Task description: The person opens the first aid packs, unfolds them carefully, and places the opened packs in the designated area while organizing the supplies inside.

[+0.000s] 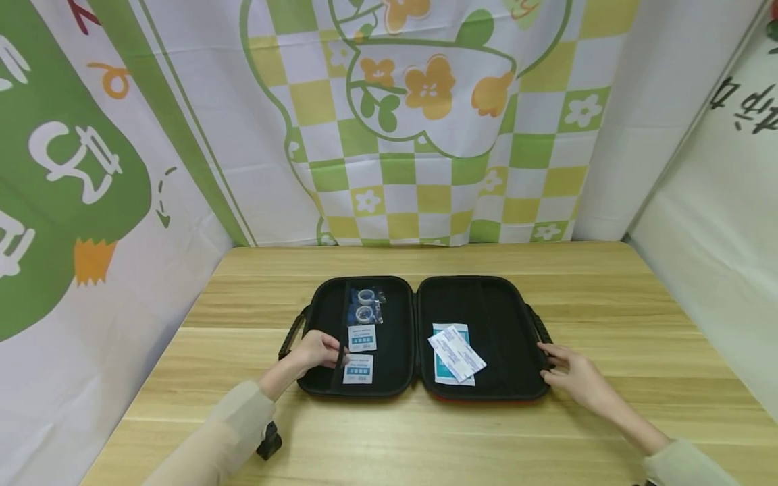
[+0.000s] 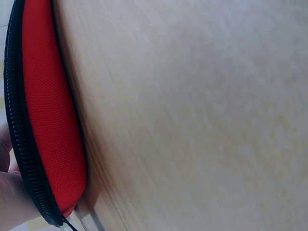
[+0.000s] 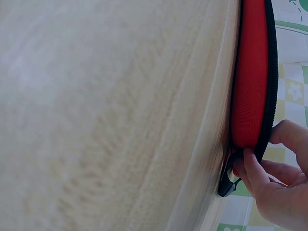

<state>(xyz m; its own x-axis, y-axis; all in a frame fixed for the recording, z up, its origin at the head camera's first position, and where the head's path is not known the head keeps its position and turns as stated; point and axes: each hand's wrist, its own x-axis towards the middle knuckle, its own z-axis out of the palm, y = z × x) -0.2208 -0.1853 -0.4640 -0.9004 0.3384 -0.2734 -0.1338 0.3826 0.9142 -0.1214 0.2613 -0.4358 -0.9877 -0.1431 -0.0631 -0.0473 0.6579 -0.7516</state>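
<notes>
A black-lined zip case with a red shell lies unfolded flat on the table. In its left half, my left hand pinches a black elastic band that crosses the compartment. Beside the band are two bagged white tape rolls and two small square packets. A white strip-patterned packet overlaps a teal-and-white packet in the right half. My right hand grips the case's right rim near the handle, thumb and fingers on either side of the edge.
Black carry handles stick out at both outer sides of the case. The wood-grain table runs back to a patterned cloth, with more cloth hanging at the left and right.
</notes>
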